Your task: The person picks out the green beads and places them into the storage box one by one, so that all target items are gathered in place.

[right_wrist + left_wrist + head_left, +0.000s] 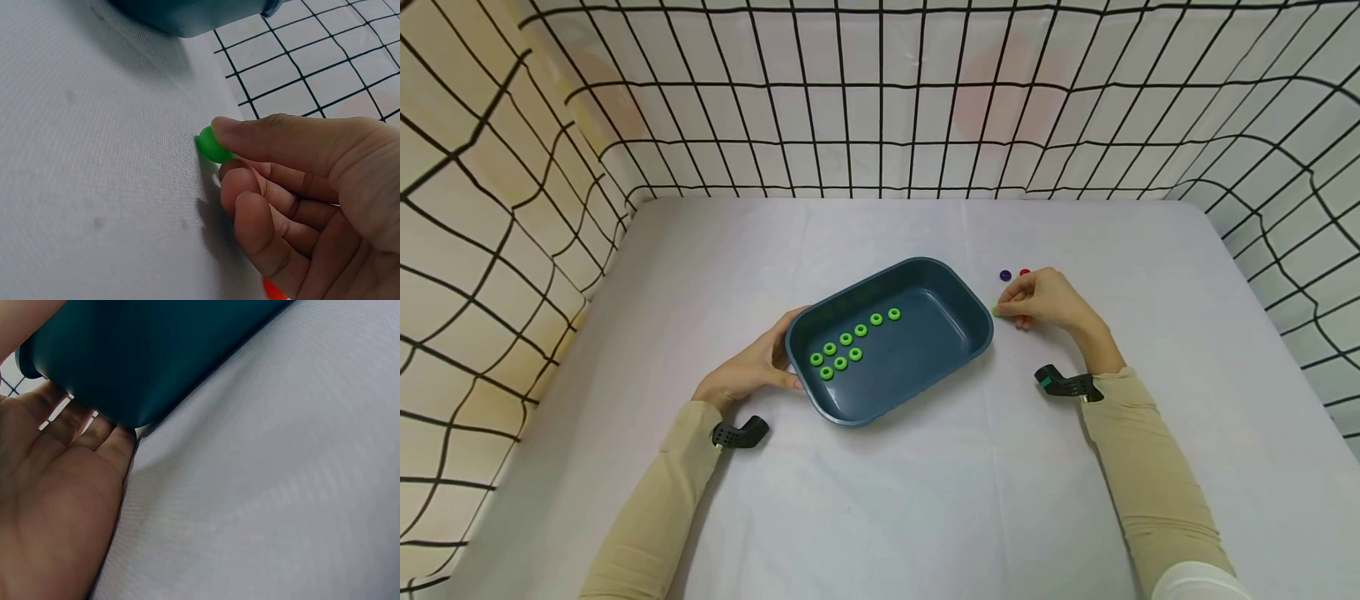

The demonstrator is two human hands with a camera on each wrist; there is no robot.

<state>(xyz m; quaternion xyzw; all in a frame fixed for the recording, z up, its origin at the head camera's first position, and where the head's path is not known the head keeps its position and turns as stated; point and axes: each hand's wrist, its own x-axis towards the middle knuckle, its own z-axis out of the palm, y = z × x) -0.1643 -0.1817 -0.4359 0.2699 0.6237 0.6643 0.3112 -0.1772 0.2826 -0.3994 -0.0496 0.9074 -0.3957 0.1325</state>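
A dark blue rectangular tray (917, 354) lies at a slant on the white table. Two rows of small green rings (846, 339) sit in its left part. My left hand (751, 367) holds the tray's left end, thumb on the near side and fingers round the far side; the left wrist view shows those fingers (115, 447) against the outer wall. Just off the tray's right end, my right hand (1051, 302) pinches one green ring (212, 147) between thumb and fingertips, close over the cloth.
Beyond the right hand lie a purple ring (1005, 275) and a red ring (1025, 272), the red one partly hidden by the hand. Black wire mesh (880, 146) stands along the back and both sides of the table (880, 508).
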